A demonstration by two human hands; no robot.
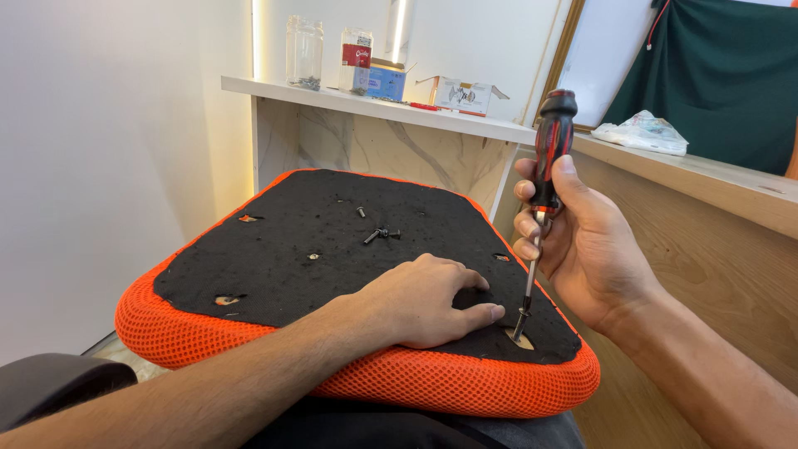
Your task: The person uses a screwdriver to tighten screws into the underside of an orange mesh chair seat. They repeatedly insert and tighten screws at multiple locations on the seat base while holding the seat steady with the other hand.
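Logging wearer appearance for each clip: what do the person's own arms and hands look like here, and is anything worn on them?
Both are bare. The left hand and its forearm show no sleeve, glove, watch or ring as far as the frame reaches. The right hand is likewise ungloved, with no wristband or jewellery visible, and its forearm is uncovered to the picture's edge. No markings or cables appear on either arm.

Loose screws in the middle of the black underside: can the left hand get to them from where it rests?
Probably yes. The left hand lies flat on the black underside, holding nothing, and only bare fabric lies between it and the loose screws.
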